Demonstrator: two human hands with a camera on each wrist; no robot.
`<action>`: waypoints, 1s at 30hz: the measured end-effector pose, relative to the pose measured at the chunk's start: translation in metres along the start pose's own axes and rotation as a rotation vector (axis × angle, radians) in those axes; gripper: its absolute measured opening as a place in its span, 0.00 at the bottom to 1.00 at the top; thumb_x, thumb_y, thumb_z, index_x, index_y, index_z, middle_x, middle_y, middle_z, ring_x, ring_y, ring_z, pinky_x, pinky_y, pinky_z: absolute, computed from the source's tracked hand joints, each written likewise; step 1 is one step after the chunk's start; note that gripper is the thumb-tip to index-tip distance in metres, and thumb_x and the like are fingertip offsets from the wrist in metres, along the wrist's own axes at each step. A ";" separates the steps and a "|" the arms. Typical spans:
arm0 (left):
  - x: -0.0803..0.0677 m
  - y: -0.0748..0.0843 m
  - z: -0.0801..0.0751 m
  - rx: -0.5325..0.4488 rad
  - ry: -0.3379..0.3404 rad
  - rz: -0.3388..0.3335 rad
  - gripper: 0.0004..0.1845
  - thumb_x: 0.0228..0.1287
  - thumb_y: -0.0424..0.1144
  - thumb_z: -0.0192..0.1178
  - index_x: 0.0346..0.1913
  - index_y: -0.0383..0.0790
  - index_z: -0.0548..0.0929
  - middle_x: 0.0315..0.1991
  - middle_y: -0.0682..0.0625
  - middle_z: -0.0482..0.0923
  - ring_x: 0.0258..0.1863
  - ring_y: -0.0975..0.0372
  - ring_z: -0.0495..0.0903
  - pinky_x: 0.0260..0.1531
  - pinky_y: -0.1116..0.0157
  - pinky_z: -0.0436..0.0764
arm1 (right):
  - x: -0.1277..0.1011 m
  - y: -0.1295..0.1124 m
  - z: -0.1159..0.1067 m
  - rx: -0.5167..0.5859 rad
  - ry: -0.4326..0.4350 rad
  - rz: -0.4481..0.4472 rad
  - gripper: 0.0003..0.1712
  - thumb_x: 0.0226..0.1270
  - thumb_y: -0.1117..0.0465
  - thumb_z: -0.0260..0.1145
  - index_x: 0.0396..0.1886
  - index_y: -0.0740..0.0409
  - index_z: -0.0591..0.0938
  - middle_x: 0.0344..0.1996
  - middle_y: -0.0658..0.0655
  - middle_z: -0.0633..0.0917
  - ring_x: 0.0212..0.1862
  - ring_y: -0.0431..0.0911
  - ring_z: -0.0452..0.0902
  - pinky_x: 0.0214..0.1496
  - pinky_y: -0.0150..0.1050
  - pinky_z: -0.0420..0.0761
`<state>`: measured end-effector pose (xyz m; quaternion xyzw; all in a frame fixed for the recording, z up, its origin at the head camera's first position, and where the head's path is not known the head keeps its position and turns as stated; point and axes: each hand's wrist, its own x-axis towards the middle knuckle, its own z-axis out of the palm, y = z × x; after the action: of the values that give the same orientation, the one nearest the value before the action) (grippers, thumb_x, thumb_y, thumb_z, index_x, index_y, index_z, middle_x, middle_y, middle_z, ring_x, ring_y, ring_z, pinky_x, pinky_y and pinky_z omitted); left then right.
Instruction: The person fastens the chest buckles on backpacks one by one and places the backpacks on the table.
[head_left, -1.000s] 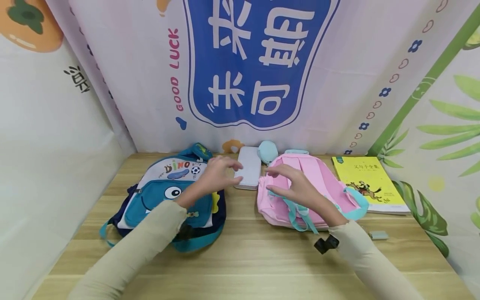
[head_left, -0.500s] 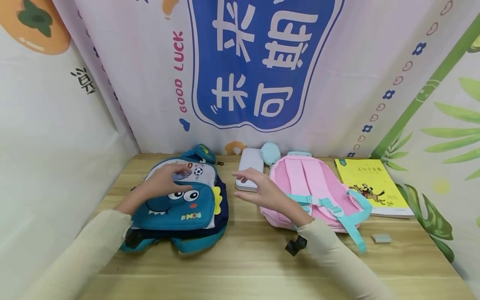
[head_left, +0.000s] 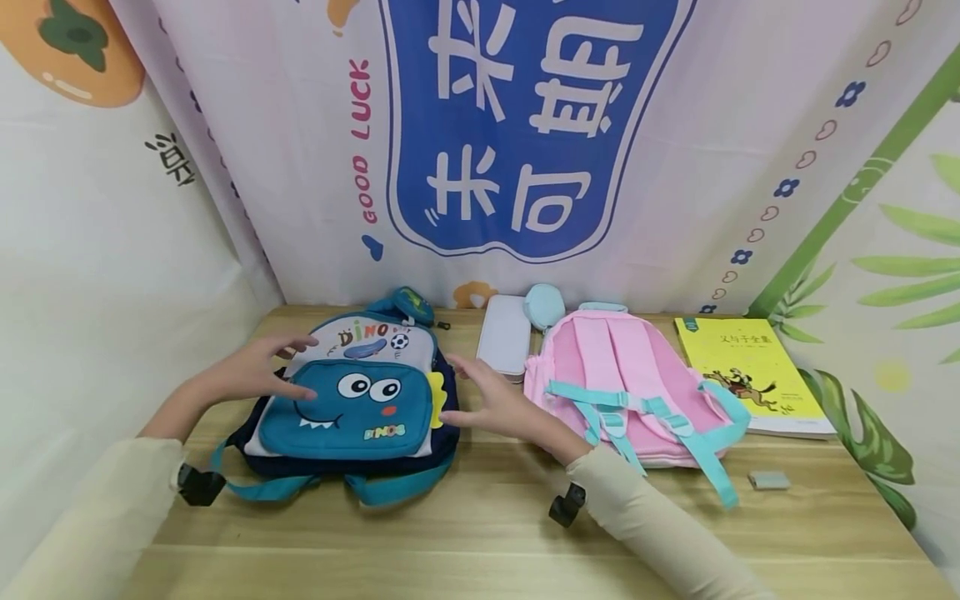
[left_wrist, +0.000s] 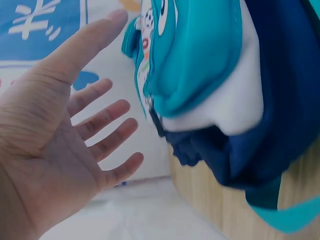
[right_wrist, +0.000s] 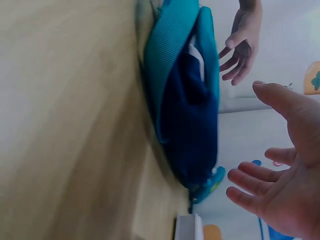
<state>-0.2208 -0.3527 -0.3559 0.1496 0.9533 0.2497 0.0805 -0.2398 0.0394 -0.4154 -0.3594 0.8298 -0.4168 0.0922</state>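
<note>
A teal, grey and navy dinosaur backpack (head_left: 352, 408) lies face up on the wooden table. At its left side is my left hand (head_left: 243, 371), fingers extended and spread, overlapping the bag's edge in the head view. My right hand (head_left: 498, 400) comes from the other side, fingertips right at the yellow spikes of the bag. Both palms face the backpack, and nothing is held. In the left wrist view, the open-fingered left hand (left_wrist: 75, 120) stands apart from the backpack (left_wrist: 200, 65). The right wrist view has the right hand (right_wrist: 285, 175) beside the navy side (right_wrist: 190, 115).
A pink backpack (head_left: 630, 383) with teal straps lies to the right, strap side up. Between the bags at the back are a pale flat case (head_left: 503, 333) and a round light-blue pouch (head_left: 543, 307). A yellow book (head_left: 750, 371) and small grey object (head_left: 768, 480) lie further right.
Both hands have moved left, from over the dinosaur and pink backpacks to either side of the dinosaur backpack. The backpacks stay in place.
</note>
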 end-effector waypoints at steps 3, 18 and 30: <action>-0.006 -0.007 -0.003 -0.017 -0.035 -0.011 0.50 0.55 0.52 0.77 0.74 0.30 0.65 0.68 0.28 0.67 0.63 0.34 0.69 0.54 0.37 0.79 | 0.000 0.004 0.007 0.016 -0.025 0.040 0.53 0.64 0.48 0.75 0.81 0.58 0.58 0.77 0.61 0.65 0.75 0.61 0.64 0.74 0.57 0.70; -0.017 -0.027 0.000 -0.021 -0.130 -0.020 0.52 0.52 0.50 0.79 0.72 0.25 0.64 0.69 0.25 0.66 0.59 0.34 0.73 0.47 0.44 0.84 | -0.002 0.023 0.027 0.042 -0.067 0.082 0.61 0.57 0.48 0.80 0.82 0.57 0.53 0.79 0.57 0.63 0.78 0.51 0.61 0.79 0.50 0.62; -0.010 -0.032 0.005 0.029 -0.133 -0.049 0.52 0.50 0.52 0.79 0.71 0.27 0.66 0.67 0.26 0.67 0.57 0.36 0.75 0.45 0.46 0.85 | -0.004 0.023 0.035 0.042 -0.061 0.119 0.67 0.55 0.46 0.81 0.84 0.51 0.48 0.81 0.53 0.60 0.79 0.48 0.60 0.79 0.50 0.62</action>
<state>-0.2179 -0.3804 -0.3756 0.1435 0.9528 0.2232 0.1475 -0.2325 0.0295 -0.4555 -0.3198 0.8376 -0.4169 0.1494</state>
